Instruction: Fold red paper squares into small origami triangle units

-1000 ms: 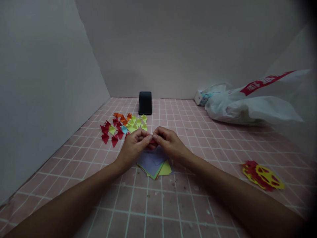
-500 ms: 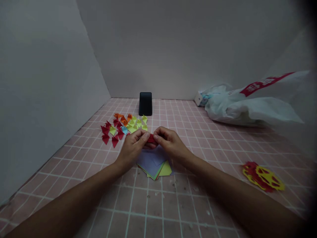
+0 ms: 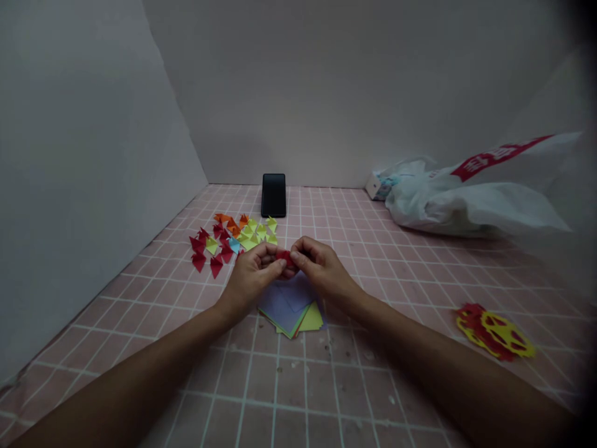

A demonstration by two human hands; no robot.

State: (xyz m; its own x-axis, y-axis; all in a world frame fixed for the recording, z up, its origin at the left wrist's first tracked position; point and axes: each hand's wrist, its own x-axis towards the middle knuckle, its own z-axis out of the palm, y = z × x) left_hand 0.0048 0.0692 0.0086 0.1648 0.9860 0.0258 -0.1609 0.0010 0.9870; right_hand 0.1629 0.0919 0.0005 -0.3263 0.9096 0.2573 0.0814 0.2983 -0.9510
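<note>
A small piece of folded red paper [image 3: 284, 256] is pinched between both hands, its shape partly covered by fingers. My left hand [image 3: 254, 270] closes on its left side, and my right hand [image 3: 321, 267] grips the right end between thumb and forefinger. Just below the hands lies a loose stack of square paper sheets [image 3: 289, 305], purple on top with green and yellow edges showing. Beyond my left hand several small folded paper figures stand in a group: red ones [image 3: 198, 260], orange ones [image 3: 233, 227], yellow ones [image 3: 252, 239] and a blue one [image 3: 234, 244].
A black phone [image 3: 273, 195] leans upright near the back wall. To the right, a white plastic bag [image 3: 448, 208] lies by a small box [image 3: 374, 186]. Red and yellow paper cut-outs [image 3: 499, 333] rest beyond my right forearm on the pink tiled surface [image 3: 303, 386].
The left thumb has slid slightly down and right, and more of the red paper shows above it. Both hands stay in nearly the same place.
</note>
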